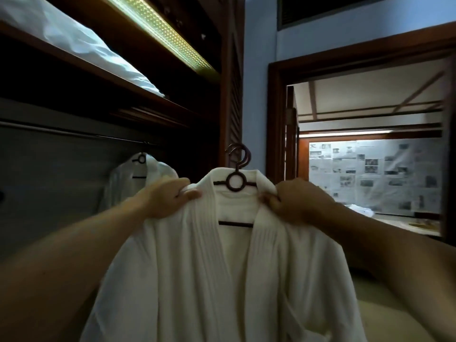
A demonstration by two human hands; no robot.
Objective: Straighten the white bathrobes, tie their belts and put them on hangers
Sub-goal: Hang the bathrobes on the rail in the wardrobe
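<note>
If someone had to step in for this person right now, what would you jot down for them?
Left hand and right hand each grip a shoulder of the white bathrobe, already on its dark hanger but held in the air, hook free.
A second robe already hangs on the wardrobe rail.
Left: hook this one on the rail. Its belt is out of view; check it.

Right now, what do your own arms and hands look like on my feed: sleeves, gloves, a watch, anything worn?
Both forearms are bare as far as the frame shows: no sleeve or cuff reaches into view. The left hand and the right hand wear no gloves. I see no watch, bracelet or ring, though the light is dim and the fingers are partly tucked into cloth, so a small ring could be hidden.
</note>
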